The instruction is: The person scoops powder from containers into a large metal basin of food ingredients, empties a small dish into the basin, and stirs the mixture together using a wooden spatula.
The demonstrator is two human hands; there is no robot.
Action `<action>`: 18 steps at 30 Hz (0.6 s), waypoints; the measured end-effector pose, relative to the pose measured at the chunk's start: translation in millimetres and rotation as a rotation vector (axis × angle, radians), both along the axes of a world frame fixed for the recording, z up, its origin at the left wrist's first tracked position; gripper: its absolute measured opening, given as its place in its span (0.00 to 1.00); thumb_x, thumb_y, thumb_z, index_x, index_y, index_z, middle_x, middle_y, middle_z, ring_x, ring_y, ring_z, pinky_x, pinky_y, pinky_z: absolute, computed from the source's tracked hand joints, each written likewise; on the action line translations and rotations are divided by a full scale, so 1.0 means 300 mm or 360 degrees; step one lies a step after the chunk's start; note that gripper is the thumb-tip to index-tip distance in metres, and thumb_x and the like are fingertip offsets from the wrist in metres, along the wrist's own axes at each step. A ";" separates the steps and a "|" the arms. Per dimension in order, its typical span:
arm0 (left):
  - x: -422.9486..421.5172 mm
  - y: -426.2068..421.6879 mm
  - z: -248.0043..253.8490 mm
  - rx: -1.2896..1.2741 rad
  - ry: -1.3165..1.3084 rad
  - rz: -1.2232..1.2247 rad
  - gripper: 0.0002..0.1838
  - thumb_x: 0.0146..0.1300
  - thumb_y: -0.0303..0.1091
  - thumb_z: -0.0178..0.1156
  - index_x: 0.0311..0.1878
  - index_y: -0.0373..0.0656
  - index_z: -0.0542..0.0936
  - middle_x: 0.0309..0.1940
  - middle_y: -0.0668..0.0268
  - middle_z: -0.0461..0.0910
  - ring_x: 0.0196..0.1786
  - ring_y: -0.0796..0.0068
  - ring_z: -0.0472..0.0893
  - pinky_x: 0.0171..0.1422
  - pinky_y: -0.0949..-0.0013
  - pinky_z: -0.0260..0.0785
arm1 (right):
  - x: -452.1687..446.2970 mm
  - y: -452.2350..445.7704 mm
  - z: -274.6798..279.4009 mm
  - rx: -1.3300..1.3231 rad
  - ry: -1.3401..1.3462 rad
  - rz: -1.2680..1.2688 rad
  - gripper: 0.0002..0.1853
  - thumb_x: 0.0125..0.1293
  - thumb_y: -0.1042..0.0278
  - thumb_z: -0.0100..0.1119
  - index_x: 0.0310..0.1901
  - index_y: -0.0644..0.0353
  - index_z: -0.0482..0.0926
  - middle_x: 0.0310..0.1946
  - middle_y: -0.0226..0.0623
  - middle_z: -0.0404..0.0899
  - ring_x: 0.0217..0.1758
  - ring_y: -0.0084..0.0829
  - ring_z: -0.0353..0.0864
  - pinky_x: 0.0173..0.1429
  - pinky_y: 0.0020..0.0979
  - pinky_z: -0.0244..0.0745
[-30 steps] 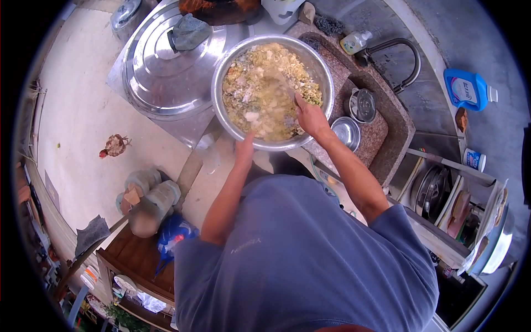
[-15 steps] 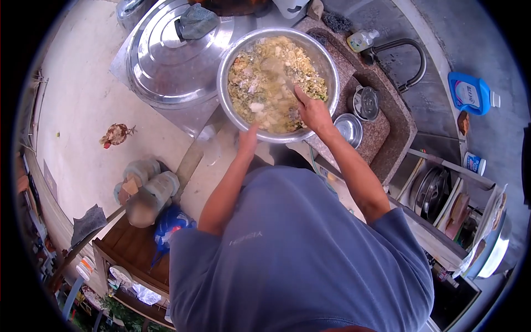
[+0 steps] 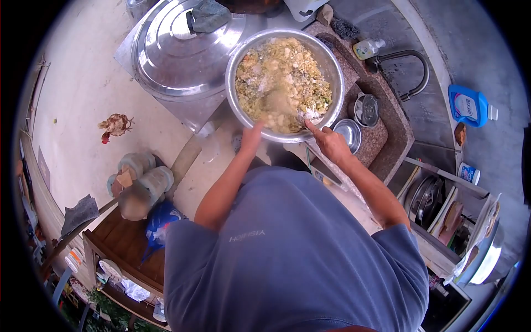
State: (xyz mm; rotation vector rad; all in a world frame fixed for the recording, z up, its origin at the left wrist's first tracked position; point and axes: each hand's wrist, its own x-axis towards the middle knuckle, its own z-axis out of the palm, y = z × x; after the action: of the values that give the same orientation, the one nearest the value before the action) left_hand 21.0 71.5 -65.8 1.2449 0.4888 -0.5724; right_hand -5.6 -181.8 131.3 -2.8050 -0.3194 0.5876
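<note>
A large metal basin (image 3: 231,83) holds a crumbly yellow-green food mixture (image 3: 287,72) with white powdery patches. My left hand (image 3: 253,137) grips the basin's near-left rim, its fingertips blurred. At the near-right rim is my right hand (image 3: 332,144), closed, with its index finger stretched toward the food. It seems to hold a stirring utensil (image 3: 283,102), smeared by motion over the mixture; its exact kind is unclear. Beside the basin, on the left, a wide metal lid (image 3: 177,61) lies with a grey cloth (image 3: 210,16) over its handle.
Right of the basin, a stone sink (image 3: 395,133) has a curved faucet (image 3: 423,69), a metal bowl (image 3: 348,135) and a lidded pot (image 3: 366,109). Bottles, including a blue jug (image 3: 469,105), stand beyond. A chicken (image 3: 116,125) is on the floor at left, near stacked cylinders (image 3: 155,182).
My right hand has drawn back from over the food to the near-right rim. The blurred utensil has come nearer to me. My left hand stays at the rim.
</note>
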 end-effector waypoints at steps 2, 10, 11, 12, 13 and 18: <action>0.008 -0.002 0.028 -0.0041 -0.0008 0.0013 0.23 0.70 0.41 0.56 0.59 0.33 0.74 0.47 0.57 0.81 0.46 0.65 0.85 0.46 0.61 0.82 | 0.047 -0.082 -0.001 -0.0021 -0.0059 -0.0060 0.34 0.65 0.74 0.51 0.73 0.39 0.65 0.33 0.53 0.80 0.35 0.55 0.83 0.41 0.50 0.78; 0.007 -0.001 0.004 -0.0018 -0.0111 -0.0002 0.24 0.70 0.39 0.56 0.62 0.32 0.71 0.49 0.56 0.80 0.46 0.65 0.85 0.45 0.62 0.82 | 0.194 0.087 0.071 0.0416 -0.0197 -0.0071 0.29 0.69 0.71 0.58 0.72 0.43 0.68 0.38 0.56 0.82 0.40 0.56 0.83 0.46 0.49 0.76; 0.007 -0.003 -0.010 -0.0017 -0.0152 0.0015 0.24 0.70 0.39 0.56 0.62 0.32 0.71 0.49 0.56 0.80 0.46 0.65 0.85 0.45 0.62 0.82 | 0.175 0.114 0.025 0.0291 -0.0084 -0.0041 0.30 0.70 0.70 0.57 0.73 0.39 0.67 0.36 0.54 0.81 0.39 0.56 0.82 0.46 0.49 0.76; 0.004 -0.004 -0.021 -0.0019 -0.0192 0.0028 0.24 0.70 0.39 0.56 0.62 0.32 0.71 0.49 0.56 0.80 0.46 0.65 0.85 0.45 0.62 0.82 | 0.147 0.102 -0.017 0.0214 -0.0082 -0.0026 0.31 0.68 0.72 0.55 0.73 0.41 0.66 0.35 0.55 0.81 0.38 0.55 0.83 0.45 0.49 0.77; 0.007 -0.001 0.004 -0.0015 -0.0152 0.0020 0.24 0.70 0.39 0.56 0.62 0.32 0.71 0.49 0.56 0.80 0.46 0.66 0.85 0.44 0.63 0.82 | 0.121 0.081 -0.050 0.0134 -0.0083 -0.0014 0.33 0.66 0.73 0.54 0.73 0.43 0.65 0.33 0.56 0.80 0.38 0.55 0.83 0.45 0.49 0.78; 0.016 0.005 0.051 0.0010 -0.0074 -0.0049 0.23 0.70 0.40 0.56 0.61 0.33 0.72 0.48 0.57 0.81 0.44 0.67 0.85 0.43 0.64 0.82 | 0.093 -0.160 0.009 0.0049 0.0015 0.0066 0.32 0.67 0.73 0.52 0.73 0.43 0.65 0.34 0.57 0.81 0.37 0.56 0.83 0.44 0.50 0.78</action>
State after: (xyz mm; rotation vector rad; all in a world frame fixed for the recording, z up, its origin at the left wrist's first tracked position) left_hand 25.8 72.9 -50.6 1.2709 0.4339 -0.5671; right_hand 22.4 -229.7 133.9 -2.7713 -0.3822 0.5993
